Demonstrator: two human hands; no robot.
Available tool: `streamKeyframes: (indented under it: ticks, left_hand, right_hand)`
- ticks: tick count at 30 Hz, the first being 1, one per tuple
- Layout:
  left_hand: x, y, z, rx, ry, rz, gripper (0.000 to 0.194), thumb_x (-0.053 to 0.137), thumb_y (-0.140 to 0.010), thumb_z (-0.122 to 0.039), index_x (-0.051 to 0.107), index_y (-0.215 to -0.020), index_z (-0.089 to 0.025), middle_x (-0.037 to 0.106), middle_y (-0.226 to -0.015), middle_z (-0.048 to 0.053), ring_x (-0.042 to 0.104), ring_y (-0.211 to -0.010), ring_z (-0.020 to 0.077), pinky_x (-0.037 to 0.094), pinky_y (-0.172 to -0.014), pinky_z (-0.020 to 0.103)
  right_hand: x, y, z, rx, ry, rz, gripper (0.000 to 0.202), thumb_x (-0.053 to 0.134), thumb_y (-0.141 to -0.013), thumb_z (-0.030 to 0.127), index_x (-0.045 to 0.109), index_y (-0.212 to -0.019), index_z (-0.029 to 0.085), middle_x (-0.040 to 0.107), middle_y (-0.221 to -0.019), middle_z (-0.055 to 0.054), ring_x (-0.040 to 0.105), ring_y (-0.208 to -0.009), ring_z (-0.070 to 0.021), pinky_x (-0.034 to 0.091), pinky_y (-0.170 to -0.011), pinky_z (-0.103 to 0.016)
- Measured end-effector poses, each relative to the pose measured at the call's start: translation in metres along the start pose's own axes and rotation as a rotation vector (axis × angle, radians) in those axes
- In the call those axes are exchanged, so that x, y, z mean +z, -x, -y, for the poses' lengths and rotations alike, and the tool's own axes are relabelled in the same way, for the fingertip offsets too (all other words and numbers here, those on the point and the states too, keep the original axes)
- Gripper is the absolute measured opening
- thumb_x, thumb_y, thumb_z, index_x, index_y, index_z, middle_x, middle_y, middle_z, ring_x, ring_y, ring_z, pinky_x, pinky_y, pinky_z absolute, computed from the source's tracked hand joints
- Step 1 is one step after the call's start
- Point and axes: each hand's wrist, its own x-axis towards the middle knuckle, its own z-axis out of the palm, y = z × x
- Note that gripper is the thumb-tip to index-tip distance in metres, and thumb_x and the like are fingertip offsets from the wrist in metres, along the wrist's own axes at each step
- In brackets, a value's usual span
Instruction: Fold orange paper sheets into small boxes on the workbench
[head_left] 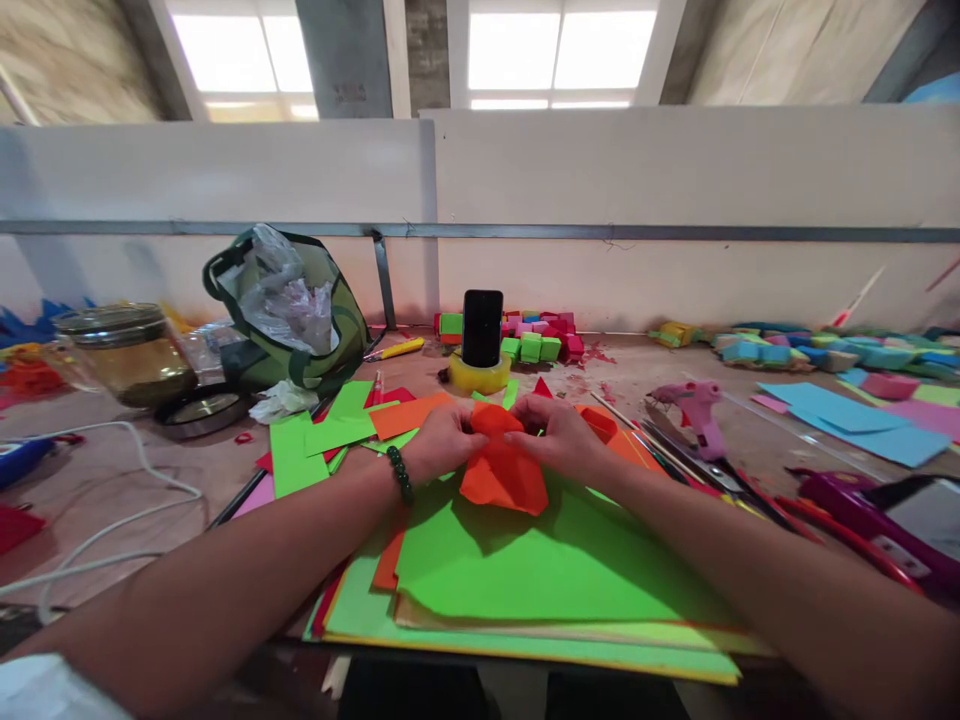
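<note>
An orange-red paper piece, rounded at its lower edge, is held up over a stack of green sheets. My left hand pinches its upper left side between thumb and fingers; a dark beaded bracelet is on that wrist. My right hand pinches the upper right side, its fingertips curled behind the paper. Just left of my left hand lie green strips and an orange strip. More orange paper lies beside my right hand.
A phone stands on a yellow tape roll. On the left are a glass jar, its lid, a green bag and white cable. Pink glue gun, scissors, blue sheets and a purple tool lie right.
</note>
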Motion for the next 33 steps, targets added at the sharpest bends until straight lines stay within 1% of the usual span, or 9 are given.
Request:
streamKeyframes:
  ticks: [2,6,11,15,17,21,26,29,33]
  left_hand:
    - [0.002,0.001,0.0,0.022,-0.041,0.007,0.02,0.054,-0.06,-0.019,0.067,-0.072,-0.01,0.061,-0.066,0.0,0.049,-0.056,0.0099,0.039,-0.052,0.02]
    - [0.004,0.003,0.001,0.06,-0.142,0.003,0.015,0.054,-0.064,-0.02,0.065,-0.066,-0.011,0.055,-0.059,-0.001,0.045,-0.054,0.0092,0.034,-0.049,0.019]
    - [0.003,0.002,0.001,0.02,-0.097,0.054,0.018,0.053,-0.065,-0.019,0.068,-0.07,-0.011,0.06,-0.062,0.0,0.05,-0.057,0.0105,0.04,-0.054,0.02]
    - [-0.008,-0.005,0.007,-0.03,-0.003,-0.045,0.019,0.056,-0.062,-0.018,0.07,-0.073,-0.01,0.067,-0.071,0.002,0.056,-0.063,0.0129,0.044,-0.059,0.022]
    - [-0.014,-0.008,0.011,-0.074,0.013,-0.101,0.017,0.057,-0.061,-0.019,0.068,-0.071,-0.01,0.065,-0.067,0.002,0.054,-0.059,0.012,0.042,-0.055,0.022]
    - [-0.018,-0.009,0.012,-0.108,0.017,-0.13,0.014,0.058,-0.06,-0.019,0.065,-0.068,-0.01,0.063,-0.063,0.001,0.051,-0.054,0.0106,0.038,-0.051,0.02]
    - [-0.012,-0.006,0.003,-0.138,0.037,-0.114,0.013,0.058,-0.059,-0.018,0.065,-0.067,-0.01,0.063,-0.063,0.002,0.051,-0.054,0.0107,0.039,-0.051,0.021]
    - [-0.011,-0.006,0.001,-0.147,0.031,-0.123,0.014,0.058,-0.057,-0.017,0.065,-0.067,-0.01,0.063,-0.063,0.002,0.05,-0.053,0.0101,0.038,-0.05,0.021]
    - [-0.011,-0.005,0.0,-0.138,0.026,-0.126,0.015,0.058,-0.057,-0.017,0.065,-0.069,-0.01,0.063,-0.064,0.002,0.05,-0.054,0.01,0.037,-0.05,0.02]
  right_hand:
    - [0.001,0.0,-0.001,0.0,0.024,-0.023,0.014,0.061,-0.072,0.028,0.059,-0.08,0.017,0.058,-0.065,0.002,0.047,-0.056,-0.0103,0.034,-0.05,-0.021]
    - [0.004,0.0,0.0,-0.045,0.112,-0.062,0.01,0.06,-0.072,0.024,0.06,-0.065,0.017,0.057,-0.06,0.002,0.047,-0.058,-0.0111,0.035,-0.052,-0.022]
    - [0.002,-0.001,0.002,-0.061,-0.002,-0.069,0.016,0.06,-0.076,0.03,0.067,-0.074,0.017,0.066,-0.071,-0.001,0.057,-0.068,-0.0145,0.043,-0.062,-0.026]
    - [-0.006,-0.004,-0.004,0.11,-0.133,-0.04,0.029,0.069,-0.067,0.03,0.063,-0.091,0.016,0.068,-0.083,-0.004,0.061,-0.072,-0.0155,0.047,-0.063,-0.027]
    - [-0.009,-0.007,-0.009,0.207,-0.193,0.0,0.034,0.071,-0.061,0.026,0.059,-0.092,0.017,0.067,-0.078,-0.002,0.061,-0.069,-0.0148,0.047,-0.059,-0.025]
    - [-0.01,-0.009,-0.015,0.175,-0.212,0.007,0.018,0.066,-0.062,0.026,0.059,-0.076,0.016,0.063,-0.067,0.0,0.058,-0.063,-0.0129,0.044,-0.055,-0.024]
    - [-0.008,-0.009,-0.016,0.23,-0.213,-0.063,0.031,0.068,-0.061,0.023,0.057,-0.089,0.017,0.064,-0.062,0.003,0.058,-0.059,-0.0126,0.043,-0.053,-0.023]
    - [-0.007,-0.009,-0.018,0.267,-0.226,-0.028,0.023,0.068,-0.058,0.025,0.06,-0.079,0.016,0.063,-0.062,0.003,0.056,-0.056,-0.0113,0.041,-0.051,-0.022]
    - [-0.004,-0.008,-0.018,0.158,-0.187,-0.034,0.012,0.062,-0.06,0.024,0.063,-0.069,0.016,0.063,-0.065,0.001,0.055,-0.06,-0.0119,0.041,-0.054,-0.023]
